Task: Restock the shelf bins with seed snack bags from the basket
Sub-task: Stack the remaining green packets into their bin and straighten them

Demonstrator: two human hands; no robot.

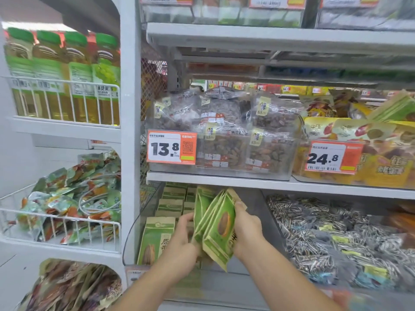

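Currently I grip a green seed-bag stack (215, 225) with both hands, left hand (179, 245) and right hand (246, 230) curled round it; next, seat it upright in the clear bin (132, 239)

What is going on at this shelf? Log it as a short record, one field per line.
left hand: grips the bundle from the left
right hand: grips the bundle from the right
held: green seed bags, several, tilted
target bin: lower shelf, partly filled with matching bags
neighbour bin: clear packs of striped seeds
shelf above: price tags 13.8 and 24.8
basket: not in view
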